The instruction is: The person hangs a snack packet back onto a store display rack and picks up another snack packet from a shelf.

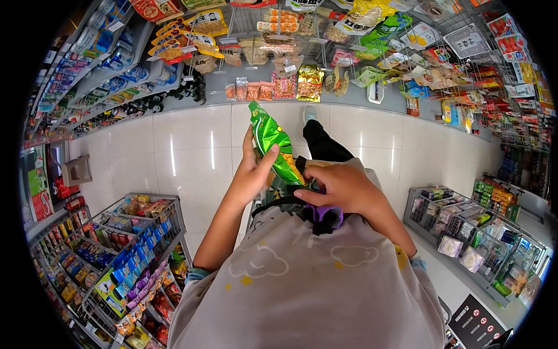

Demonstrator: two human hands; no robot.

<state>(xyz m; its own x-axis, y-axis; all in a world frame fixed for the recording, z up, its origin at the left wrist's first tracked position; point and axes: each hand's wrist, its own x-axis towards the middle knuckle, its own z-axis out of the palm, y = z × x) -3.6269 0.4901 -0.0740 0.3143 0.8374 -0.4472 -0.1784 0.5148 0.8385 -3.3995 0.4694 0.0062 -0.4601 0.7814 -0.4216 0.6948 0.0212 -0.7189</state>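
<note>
Centrally, the left hand [251, 174] grips a green packet [272, 138]; floor tiles [195, 131] stretch to a shelf [216, 93] edge — the right hand's [340, 189] fingers curl beside, hold unclear.

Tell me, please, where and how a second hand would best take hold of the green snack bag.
Probably pinch the upper right edge of the green snack bag, coming from the right: the left hand grips the opposite side, leaving this edge exposed.
</note>
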